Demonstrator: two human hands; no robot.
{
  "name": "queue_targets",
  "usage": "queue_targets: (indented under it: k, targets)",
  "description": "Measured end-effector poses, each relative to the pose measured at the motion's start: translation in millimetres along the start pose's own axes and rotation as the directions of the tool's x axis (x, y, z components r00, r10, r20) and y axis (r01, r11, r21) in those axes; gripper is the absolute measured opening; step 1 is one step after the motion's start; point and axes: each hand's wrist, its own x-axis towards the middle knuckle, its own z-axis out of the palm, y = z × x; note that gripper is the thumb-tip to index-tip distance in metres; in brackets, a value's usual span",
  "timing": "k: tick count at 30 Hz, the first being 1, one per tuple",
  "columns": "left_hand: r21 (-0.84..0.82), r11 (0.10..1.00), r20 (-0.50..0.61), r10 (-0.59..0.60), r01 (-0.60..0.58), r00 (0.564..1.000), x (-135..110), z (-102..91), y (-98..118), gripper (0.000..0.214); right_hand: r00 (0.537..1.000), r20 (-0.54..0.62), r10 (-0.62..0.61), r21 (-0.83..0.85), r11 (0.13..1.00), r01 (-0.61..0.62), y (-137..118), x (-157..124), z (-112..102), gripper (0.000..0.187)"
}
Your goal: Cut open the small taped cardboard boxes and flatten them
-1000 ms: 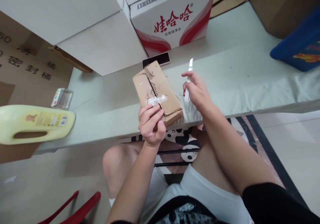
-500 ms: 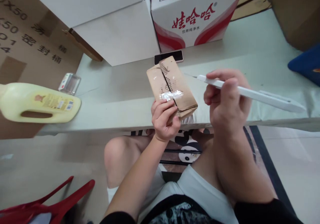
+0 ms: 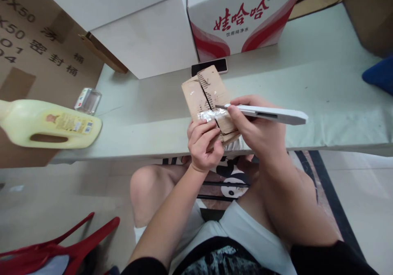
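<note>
At the table's (image 3: 138,119) front edge the left hand (image 3: 204,150) clasps the cardboard box (image 3: 204,90), the right hand (image 3: 256,129) pinches a knife (image 3: 270,114), blade tip at the tape (image 3: 211,114): slitting apparently starts, wanting a shallow, steady draw.

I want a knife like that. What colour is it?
The knife is white, seen best in the head view.

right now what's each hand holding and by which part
Left hand grips the cardboard box by its near end; right hand holds the white utility knife near its blade end.
</note>
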Motion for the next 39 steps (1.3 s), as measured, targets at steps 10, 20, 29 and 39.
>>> queue_targets:
  k: [10, 20, 29, 39]
  targets:
    - [0.041, 0.999, 0.007, -0.004, 0.004, 1.000, 1, 0.7, 0, 0.020, 0.996, 0.092, 0.019, 0.012, 1.000, -0.020, 4, -1, 1, 0.024]
    - [0.040, 0.999, 0.017, 0.006, -0.007, 1.000, 0, -0.2, -1, 0.021, 0.992, 0.038, -0.123, -0.168, 0.978, 0.127, 2, 0, 7, 0.026]
    - [-0.013, 1.000, -0.002, 0.006, -0.006, 1.000, -1, 0.4, -2, 0.019, 0.989, 0.088, -0.121, -0.209, 0.968, 0.137, 6, -3, 12, 0.022]
    - [0.028, 1.000, 0.016, 0.000, -0.001, 1.000, -2, 0.5, -2, 0.020, 0.988, 0.135, -0.076, -0.221, 0.970, 0.105, 5, -3, 14, 0.023]
